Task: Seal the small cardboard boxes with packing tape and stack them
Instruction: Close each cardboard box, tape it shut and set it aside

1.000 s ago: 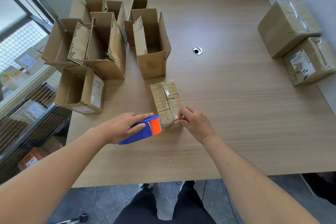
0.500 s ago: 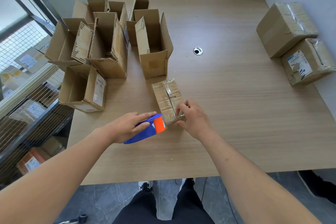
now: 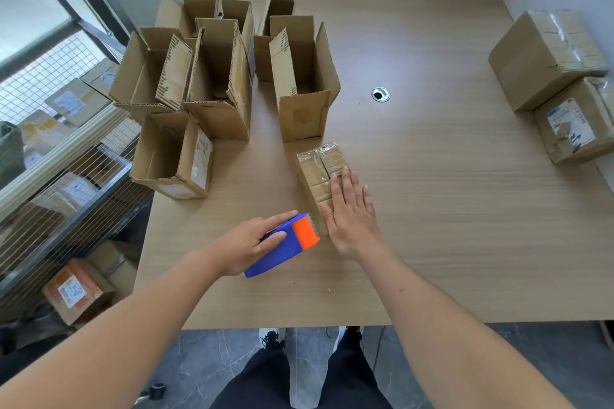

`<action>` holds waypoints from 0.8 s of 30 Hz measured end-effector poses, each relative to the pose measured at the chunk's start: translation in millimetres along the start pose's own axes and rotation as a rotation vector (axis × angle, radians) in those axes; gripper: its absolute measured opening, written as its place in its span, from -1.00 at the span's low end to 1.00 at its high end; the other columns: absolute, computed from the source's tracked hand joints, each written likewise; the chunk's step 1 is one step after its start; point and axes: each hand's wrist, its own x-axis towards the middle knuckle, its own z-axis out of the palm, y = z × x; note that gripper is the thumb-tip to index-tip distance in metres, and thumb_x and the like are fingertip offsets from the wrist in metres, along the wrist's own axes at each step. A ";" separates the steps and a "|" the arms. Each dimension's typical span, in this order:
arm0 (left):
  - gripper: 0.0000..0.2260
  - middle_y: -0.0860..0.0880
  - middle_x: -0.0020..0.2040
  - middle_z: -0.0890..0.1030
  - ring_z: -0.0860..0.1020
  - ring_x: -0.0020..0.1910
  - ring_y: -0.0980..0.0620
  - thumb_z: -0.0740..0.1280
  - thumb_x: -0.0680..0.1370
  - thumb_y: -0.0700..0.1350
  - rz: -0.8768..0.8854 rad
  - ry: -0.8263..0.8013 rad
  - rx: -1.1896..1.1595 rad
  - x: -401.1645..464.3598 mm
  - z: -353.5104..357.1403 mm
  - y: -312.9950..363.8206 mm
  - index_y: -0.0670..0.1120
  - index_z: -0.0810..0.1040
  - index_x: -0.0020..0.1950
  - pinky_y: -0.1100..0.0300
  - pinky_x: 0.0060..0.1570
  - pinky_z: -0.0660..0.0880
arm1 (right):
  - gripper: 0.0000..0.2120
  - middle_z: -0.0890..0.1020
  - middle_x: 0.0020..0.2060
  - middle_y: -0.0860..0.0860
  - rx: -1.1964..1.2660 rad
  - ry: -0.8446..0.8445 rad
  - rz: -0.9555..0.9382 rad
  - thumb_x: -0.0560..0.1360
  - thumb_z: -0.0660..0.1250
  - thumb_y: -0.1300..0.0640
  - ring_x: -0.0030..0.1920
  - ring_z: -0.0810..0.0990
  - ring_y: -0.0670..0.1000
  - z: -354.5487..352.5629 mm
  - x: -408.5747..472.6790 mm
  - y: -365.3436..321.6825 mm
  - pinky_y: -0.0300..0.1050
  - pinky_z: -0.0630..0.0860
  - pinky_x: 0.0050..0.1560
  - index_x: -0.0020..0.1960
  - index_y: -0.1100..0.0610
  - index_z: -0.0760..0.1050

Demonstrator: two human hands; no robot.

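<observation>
Your left hand (image 3: 247, 244) has its grip wrapped around the blue and orange tape dispenser (image 3: 285, 244), fingers curled over the blue body, with the toothed orange end pointing at the near end of the small taped box (image 3: 317, 173). That box lies on the tabletop (image 3: 432, 209) just in front of you, its top and left side glossy with tape. Your right hand (image 3: 352, 219) lies flat on the near part of its top, fingers straight and together, grip released, pressing down rather than holding.

Behind the taped box stands an open box (image 3: 304, 83) with its flaps up, touching or almost touching its far end. To the left of that is a cluster of more open boxes (image 3: 199, 76), flaps raised, and 1 open box on its side (image 3: 172, 156) near the left edge. At the far right of the tabletop, 2 larger sealed boxes (image 3: 558, 83) sit side by side against the wall. A round cable hole (image 3: 380, 94) shows in the middle of the tabletop.
</observation>
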 end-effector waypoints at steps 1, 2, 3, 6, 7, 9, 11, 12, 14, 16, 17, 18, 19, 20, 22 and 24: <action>-0.57 -0.01 0.14 0.56 0.52 0.09 0.02 0.06 0.66 0.27 -0.005 0.001 -0.025 -6.2 0.0 -6.0 0.48 0.12 0.53 0.02 0.17 0.47 | -0.33 -0.37 0.61 0.01 -0.013 -0.008 0.002 0.67 -0.21 -0.22 0.59 -0.41 -0.03 -0.3 0.6 -0.9 0.03 -0.37 0.58 0.66 0.07 -0.27; -0.57 0.01 0.20 0.57 0.53 0.12 0.03 0.07 0.65 0.27 -0.012 0.001 -0.050 -12.7 0.2 -12.0 0.48 0.13 0.53 0.00 0.18 0.48 | -0.30 -0.38 0.61 0.01 -0.027 -0.012 0.005 0.64 -0.26 -0.25 0.59 -0.42 -0.03 -0.1 0.8 -1.8 0.04 -0.36 0.58 0.66 0.07 -0.28; -0.58 0.04 0.25 0.56 0.53 0.15 0.04 0.08 0.65 0.28 -0.022 0.000 -0.074 -18.7 0.2 -16.7 0.48 0.14 0.52 -0.01 0.20 0.48 | -0.28 -0.39 0.60 0.00 -0.036 -0.016 0.009 0.61 -0.30 -0.28 0.59 -0.42 -0.02 -0.2 1.4 -2.9 0.05 -0.35 0.59 0.66 0.07 -0.29; -0.57 0.02 0.25 0.57 0.54 0.16 0.04 0.06 0.62 0.32 -0.038 0.008 -0.061 -24.8 -0.8 -21.6 0.52 0.12 0.50 -0.03 0.20 0.49 | -0.23 -0.42 0.59 -0.01 -0.045 -0.046 0.029 0.63 -0.17 -0.34 0.57 -0.46 -0.02 -1.4 2.4 -3.5 0.03 -0.39 0.57 0.63 0.05 -0.35; -0.57 -0.01 0.22 0.58 0.54 0.13 0.03 0.04 0.62 0.33 -0.047 0.018 -0.024 -22.7 -1.4 -19.6 0.54 0.11 0.49 -0.02 0.18 0.49 | -0.20 -0.43 0.58 -0.01 -0.053 -0.058 0.030 0.63 -0.09 -0.35 0.56 -0.48 -0.02 -2.1 2.4 -3.3 0.03 -0.40 0.57 0.63 0.05 -0.36; -0.58 -0.05 0.07 0.60 0.54 0.02 0.02 0.03 0.65 0.29 -0.087 0.042 0.075 -14.4 -2.3 -8.5 0.50 0.10 0.51 0.04 0.07 0.49 | -0.15 -0.46 0.57 -0.01 -0.060 -0.089 0.021 0.62 -0.01 -0.34 0.55 -0.51 -0.02 -5.2 2.3 -3.7 0.02 -0.41 0.56 0.63 0.05 -0.38; -0.57 -0.04 -0.13 0.55 0.53 -0.12 -0.01 0.04 0.69 0.21 -0.150 0.055 0.220 -3.4 -1.2 7.5 0.36 0.14 0.58 0.07 -0.10 0.45 | -0.14 -0.47 0.56 -0.02 -0.034 -0.114 0.014 0.61 -0.01 -0.36 0.53 -0.53 -0.03 -7.8 2.2 -3.3 0.01 -0.42 0.56 0.63 0.04 -0.39; -0.57 -0.01 -0.17 0.53 0.52 -0.14 -0.04 0.03 0.70 0.19 -0.183 0.055 0.290 1.2 -0.1 16.1 0.30 0.16 0.59 0.05 -0.14 0.44 | -0.13 -0.48 0.56 -0.02 -0.019 -0.124 0.013 0.61 -0.02 -0.38 0.53 -0.54 -0.04 -8.7 2.2 -3.4 0.01 -0.43 0.55 0.62 0.03 -0.41; -0.60 -0.02 -0.14 0.55 0.53 -0.12 -0.12 0.00 0.70 0.16 -0.237 0.054 0.388 9.8 2.8 32.8 0.20 0.26 0.54 0.04 -0.15 0.45 | -0.10 -0.50 0.55 -0.02 -0.018 -0.149 0.005 0.60 0.00 -0.40 0.52 -0.55 -0.03 -10.1 2.4 -4.0 0.01 -0.44 0.55 0.61 0.03 -0.44; -0.67 -0.08 -0.08 0.59 0.55 -0.10 -0.17 -0.01 0.71 0.11 -0.265 0.064 0.433 19.2 6.7 44.7 0.06 0.37 0.38 0.02 -0.17 0.43 | -0.07 -0.50 0.55 0.01 -0.048 -0.166 -0.005 0.60 0.05 -0.38 0.53 -0.54 0.00 -9.7 2.5 -3.7 0.04 -0.41 0.56 0.61 0.06 -0.45; -0.69 -0.10 -0.07 0.59 0.55 -0.10 -0.18 -0.02 0.71 0.10 -0.272 0.064 0.446 23.5 8.3 49.5 0.01 0.39 0.29 0.03 -0.19 0.40 | -0.06 -0.50 0.55 0.03 -0.063 -0.166 -0.007 0.61 0.07 -0.36 0.53 -0.54 0.02 -8.7 2.5 -3.3 0.06 -0.39 0.57 0.61 0.07 -0.45; -0.70 -0.10 -0.07 0.58 0.56 -0.10 -0.18 -0.03 0.72 0.09 -0.276 0.063 0.460 27.3 9.3 55.0 -0.03 0.39 0.21 0.03 -0.19 0.38 | -0.07 -0.50 0.55 0.04 -0.076 -0.164 -0.008 0.61 0.07 -0.34 0.53 -0.54 0.03 -7.6 2.3 -3.4 0.07 -0.38 0.57 0.60 0.09 -0.46; -0.71 -0.10 -0.08 0.57 0.55 -0.09 -0.18 -0.03 0.72 0.08 -0.281 0.061 0.472 30.7 10.5 59.7 -0.05 0.39 0.15 0.03 -0.18 0.38 | -0.08 -0.50 0.55 0.05 -0.088 -0.160 -0.007 0.62 0.07 -0.33 0.54 -0.53 0.04 -6.1 2.3 -3.9 0.08 -0.37 0.58 0.60 0.09 -0.46; -0.72 -0.09 -0.07 0.56 0.55 -0.08 -0.18 -0.03 0.73 0.07 -0.286 0.056 0.480 33.4 11.3 64.8 -0.06 0.38 0.12 0.02 -0.16 0.40 | -0.09 -0.50 0.55 0.05 -0.099 -0.156 -0.005 0.63 0.06 -0.31 0.54 -0.53 0.04 -4.3 2.7 -4.9 0.09 -0.37 0.58 0.60 0.10 -0.45; -0.76 -0.10 0.00 0.57 0.56 -0.01 -0.18 0.01 0.73 0.02 -0.309 0.042 0.505 38.5 11.9 73.3 -0.07 0.40 0.12 0.00 -0.09 0.48 | -0.11 -0.49 0.55 0.07 -0.114 -0.151 0.007 0.63 0.05 -0.29 0.54 -0.52 0.06 -2.1 3.8 -7.5 0.09 -0.38 0.57 0.60 0.10 -0.45; -0.81 -0.08 0.05 0.57 0.58 0.07 -0.17 0.07 0.72 -0.04 -0.369 0.019 0.557 42.1 11.9 76.3 -0.09 0.43 0.16 0.00 -0.02 0.51 | -0.10 -0.50 0.54 0.08 -0.124 -0.151 0.018 0.62 0.06 -0.27 0.54 -0.53 0.07 -2.1 4.6 -8.3 0.11 -0.36 0.58 0.60 0.10 -0.46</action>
